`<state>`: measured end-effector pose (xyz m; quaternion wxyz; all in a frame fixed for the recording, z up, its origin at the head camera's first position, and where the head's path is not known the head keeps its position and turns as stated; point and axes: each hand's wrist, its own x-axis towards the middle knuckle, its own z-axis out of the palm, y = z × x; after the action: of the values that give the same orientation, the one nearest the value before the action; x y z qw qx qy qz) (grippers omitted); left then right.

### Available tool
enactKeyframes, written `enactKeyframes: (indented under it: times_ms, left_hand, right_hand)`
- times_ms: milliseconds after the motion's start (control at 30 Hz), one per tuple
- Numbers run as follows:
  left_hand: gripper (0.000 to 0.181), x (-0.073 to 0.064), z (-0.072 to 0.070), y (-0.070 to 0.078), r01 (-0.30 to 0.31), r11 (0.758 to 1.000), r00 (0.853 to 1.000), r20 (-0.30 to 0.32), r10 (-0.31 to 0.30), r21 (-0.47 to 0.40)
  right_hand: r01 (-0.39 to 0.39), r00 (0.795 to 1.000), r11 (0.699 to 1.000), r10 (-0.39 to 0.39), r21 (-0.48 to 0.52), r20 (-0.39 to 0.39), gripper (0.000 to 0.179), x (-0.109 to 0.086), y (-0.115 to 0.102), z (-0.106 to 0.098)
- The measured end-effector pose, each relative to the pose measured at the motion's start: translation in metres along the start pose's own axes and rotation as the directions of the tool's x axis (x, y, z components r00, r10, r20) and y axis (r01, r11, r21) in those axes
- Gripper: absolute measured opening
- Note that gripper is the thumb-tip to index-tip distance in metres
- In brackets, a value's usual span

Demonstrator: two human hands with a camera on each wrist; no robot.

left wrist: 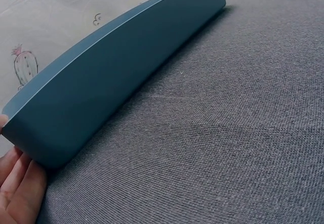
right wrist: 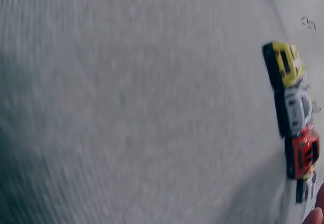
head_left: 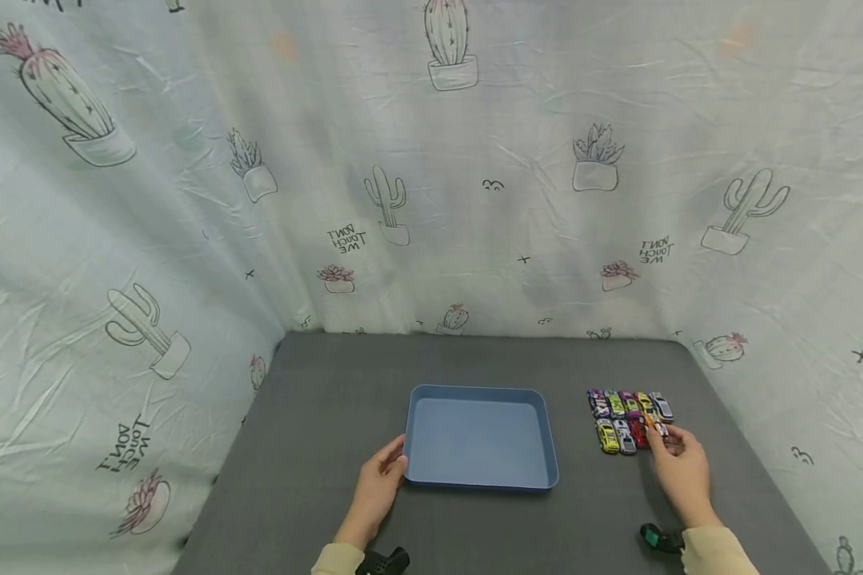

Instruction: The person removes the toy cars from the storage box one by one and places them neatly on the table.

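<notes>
A blue rectangular tray (head_left: 482, 439) lies on the dark grey table. My left hand (head_left: 374, 487) holds its near left corner, with the thumb at the rim and the fingers (left wrist: 23, 191) low against the outer wall. On the right, several small toy cars (head_left: 607, 437) stand side by side in two rows. My right hand (head_left: 683, 471) is over the right end of the near row and pinches an orange-and-white toy car (head_left: 650, 420) between thumb and fingers. Beside it is a red toy car (right wrist: 306, 153); a white toy car (right wrist: 297, 110) and a yellow one (right wrist: 287, 64) follow.
A pale curtain (head_left: 489, 224) printed with cacti hangs behind the table (head_left: 316, 431) and along both sides. Dark bands with small devices are on both wrists, the right one (head_left: 660, 539) close above the tabletop.
</notes>
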<state>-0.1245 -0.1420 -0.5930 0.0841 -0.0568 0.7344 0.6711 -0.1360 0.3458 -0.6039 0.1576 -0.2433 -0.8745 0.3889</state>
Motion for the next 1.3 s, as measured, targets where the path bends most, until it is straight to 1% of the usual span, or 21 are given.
enactKeyframes:
  times_ms: [100, 300, 400, 600, 767, 900, 967, 1033, 1133, 1233, 1300]
  left_hand:
    - [0.042, 0.004, -0.001, -0.006, 0.002, 1.000, 1.000, -0.001, -0.002, -0.002]
    - [0.042, 0.015, -0.001, -0.031, -0.005, 1.000, 1.000, -0.009, 0.005, -0.012]
    - [0.043, 0.016, 0.000, -0.037, -0.009, 1.000, 1.000, -0.020, 0.009, 0.002]
    - [0.042, 0.015, 0.001, -0.036, -0.002, 1.000, 1.000, -0.030, 0.003, 0.014]
    - [0.043, 0.016, 0.001, -0.035, -0.001, 1.000, 1.000, -0.023, 0.001, 0.015]
    - [0.042, 0.017, 0.001, -0.034, 0.011, 1.000, 1.000, -0.029, -0.011, 0.010]
    - [0.042, 0.010, 0.002, -0.021, 0.010, 1.000, 1.000, -0.025, -0.010, 0.015]
    - [0.042, 0.006, 0.002, -0.012, 0.012, 1.000, 1.000, -0.020, -0.011, 0.015]
    - [0.042, 0.004, 0.001, -0.008, 0.008, 1.000, 1.000, -0.007, -0.008, 0.002]
    - [0.043, 0.012, 0.000, -0.025, 0.008, 1.000, 1.000, -0.011, -0.008, -0.007]
    - [0.043, 0.014, 0.000, -0.031, 0.005, 1.000, 1.000, -0.018, -0.005, -0.003]
  right_hand:
    - [-0.006, 1.000, 1.000, 0.007, 0.002, -0.010, 0.053, 0.003, 0.004, -0.003]
    - [-0.033, 0.999, 0.999, 0.032, -0.029, -0.013, 0.053, 0.008, 0.017, -0.007]
    - [-0.045, 0.999, 0.998, 0.045, -0.049, -0.010, 0.053, 0.010, 0.023, -0.006]
    - [-0.040, 0.999, 0.997, 0.040, -0.069, 0.003, 0.054, 0.011, 0.023, -0.005]
    - [-0.038, 0.999, 0.997, 0.039, -0.073, 0.013, 0.055, 0.010, 0.019, -0.005]
    - [-0.038, 0.999, 0.997, 0.039, -0.066, 0.017, 0.055, 0.009, 0.019, -0.005]
    - [-0.036, 0.999, 0.998, 0.036, -0.060, 0.009, 0.053, 0.009, 0.020, -0.005]
    - [-0.036, 0.999, 0.998, 0.037, -0.053, 0.002, 0.051, 0.010, 0.020, -0.004]
    - [-0.048, 0.999, 0.998, 0.048, -0.052, -0.003, 0.050, 0.011, 0.022, -0.001]
    - [-0.066, 0.998, 0.996, 0.067, -0.052, 0.019, 0.052, 0.011, 0.025, -0.001]
    - [-0.086, 0.995, 0.995, 0.088, -0.044, 0.044, 0.056, 0.011, 0.026, -0.002]
